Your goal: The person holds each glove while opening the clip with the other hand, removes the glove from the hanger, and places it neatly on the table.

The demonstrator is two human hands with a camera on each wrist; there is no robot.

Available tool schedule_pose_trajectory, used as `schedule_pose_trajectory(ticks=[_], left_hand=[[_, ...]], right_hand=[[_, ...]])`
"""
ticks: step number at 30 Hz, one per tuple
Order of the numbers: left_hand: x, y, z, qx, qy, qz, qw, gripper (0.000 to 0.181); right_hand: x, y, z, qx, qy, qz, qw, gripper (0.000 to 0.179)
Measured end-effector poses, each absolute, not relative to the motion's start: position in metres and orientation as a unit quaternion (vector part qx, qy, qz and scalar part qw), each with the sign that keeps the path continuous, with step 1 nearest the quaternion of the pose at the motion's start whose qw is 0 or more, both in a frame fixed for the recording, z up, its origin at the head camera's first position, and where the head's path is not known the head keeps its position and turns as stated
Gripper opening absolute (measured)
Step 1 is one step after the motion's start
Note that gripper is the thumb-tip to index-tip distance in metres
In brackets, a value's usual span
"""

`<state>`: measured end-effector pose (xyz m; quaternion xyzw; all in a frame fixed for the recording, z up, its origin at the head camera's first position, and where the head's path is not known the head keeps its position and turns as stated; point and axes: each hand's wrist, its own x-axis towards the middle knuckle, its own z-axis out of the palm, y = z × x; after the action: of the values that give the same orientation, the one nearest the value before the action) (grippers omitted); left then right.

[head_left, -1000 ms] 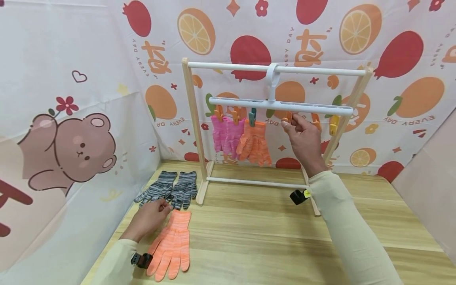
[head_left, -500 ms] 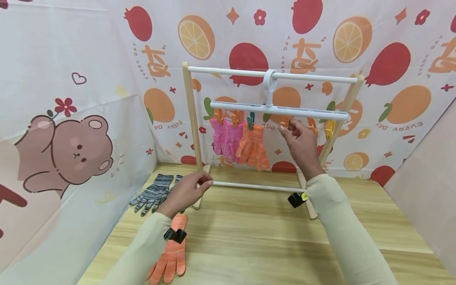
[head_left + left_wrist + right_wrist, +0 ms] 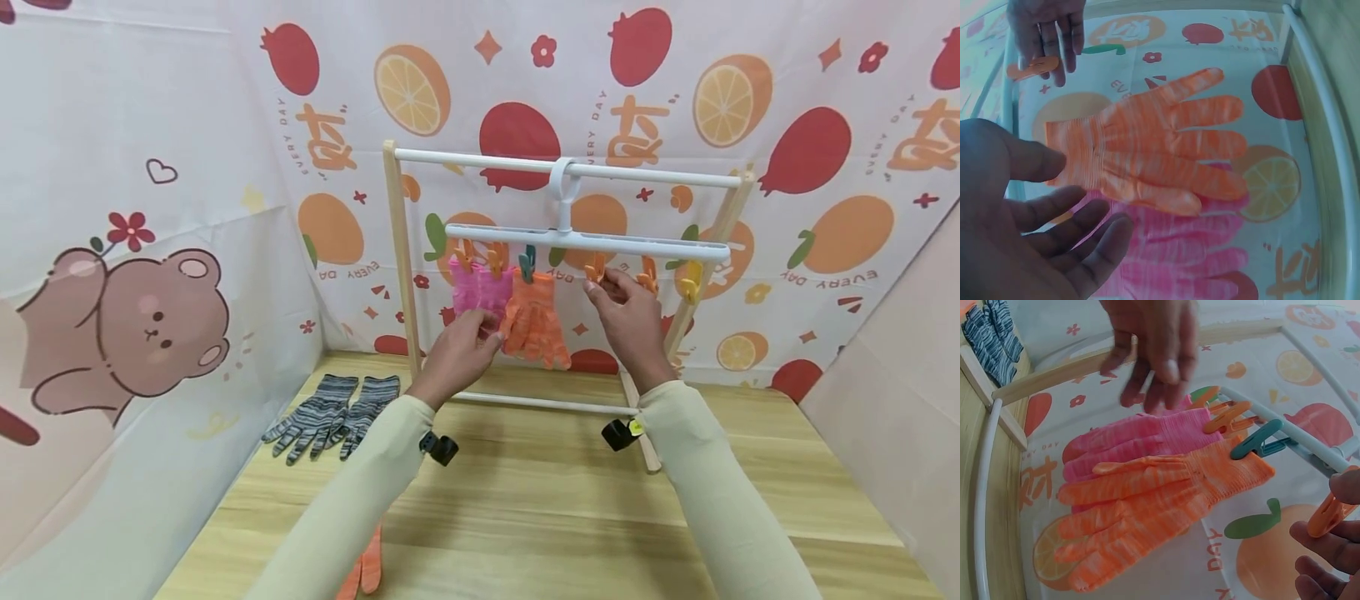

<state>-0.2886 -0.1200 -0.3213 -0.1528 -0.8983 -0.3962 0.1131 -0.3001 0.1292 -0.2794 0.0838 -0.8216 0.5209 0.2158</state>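
Observation:
My right hand (image 3: 630, 321) pinches an orange clothespin (image 3: 595, 267) on the white hanger (image 3: 517, 236). To its left, an orange glove (image 3: 540, 321) hangs cuff up from a teal clothespin (image 3: 527, 265). Pink gloves (image 3: 472, 287) hang beside it from two orange clothespins. My left hand (image 3: 459, 350) is raised in front of these gloves. In the left wrist view its fingers (image 3: 1075, 231) are loosely bent with nothing between them, near the orange glove's cuff; I cannot tell if they touch it.
The hanger hooks on a wooden rack (image 3: 401, 250) with white bars. Another orange clothespin (image 3: 648, 277) and a yellow one (image 3: 692, 283) hang at its right. Grey striped gloves (image 3: 318, 412) and a partly hidden orange glove (image 3: 371, 562) lie on the table (image 3: 525, 517).
My left hand has risen from the gloves on the table, moving right to the hanging gloves. My right hand stays at the orange clothespin. The head view has tilted slightly upward.

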Motion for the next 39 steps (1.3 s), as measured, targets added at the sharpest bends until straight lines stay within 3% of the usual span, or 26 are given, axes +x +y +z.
schedule_pose_trajectory(ticks=[20, 30, 39], left_hand=[[-0.327, -0.078, -0.309, -0.073, -0.868, -0.450, 0.197, 0.039], [-0.332, -0.071, -0.307, -0.058, -0.848, -0.491, 0.189, 0.027], [-0.331, -0.071, -0.304, -0.068, -0.833, -0.523, 0.168, 0.020]], right_hand=[[-0.304, 0.138, -0.302, 0.086, -0.838, 0.512, 0.166, 0.054], [-0.305, 0.135, -0.310, 0.087, -0.859, 0.481, 0.153, 0.048], [-0.307, 0.121, -0.310, 0.124, -0.857, 0.481, 0.136, 0.054]])
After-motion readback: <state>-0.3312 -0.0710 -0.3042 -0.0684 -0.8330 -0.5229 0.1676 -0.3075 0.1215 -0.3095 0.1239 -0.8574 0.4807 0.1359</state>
